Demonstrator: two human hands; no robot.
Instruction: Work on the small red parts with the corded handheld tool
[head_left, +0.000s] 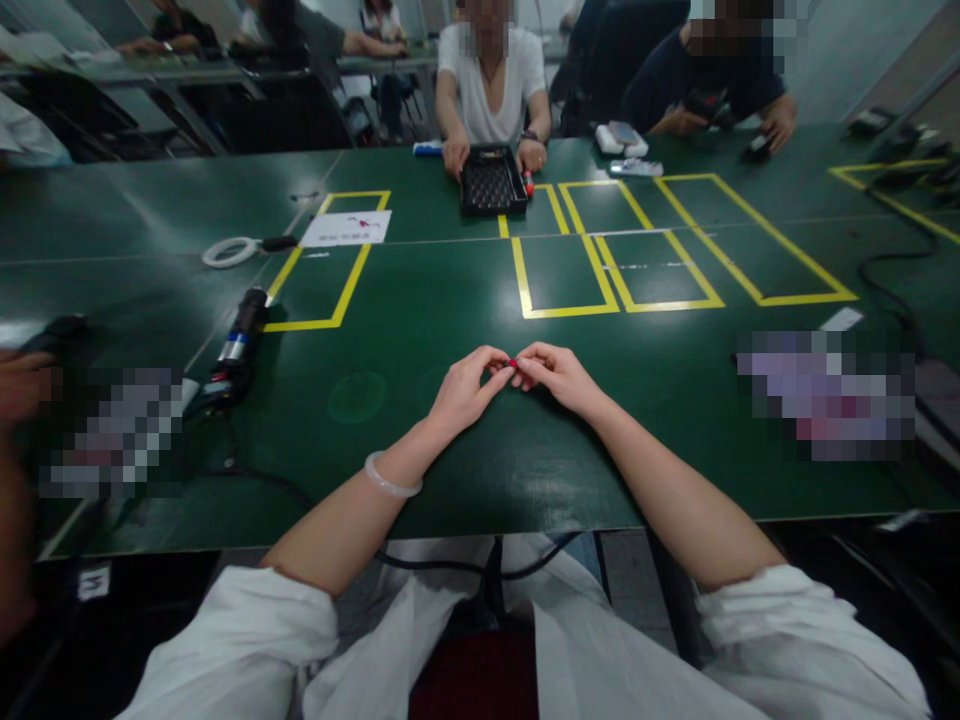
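Above the near middle of the green table, the fingertips of my two hands meet at a small red piece, too small to name. My left hand, with a pale bangle on its wrist, pinches it between thumb and fingers. From the other side, the closed fingers of my right hand also grip it. Most of the piece is hidden by the fingertips.
Yellow tape outlines mark the green table. Across it, a person holds a black tray. To the left lie a printed sheet, a white coil and a black cylindrical tool with a cable. Blurred-out items flank me.
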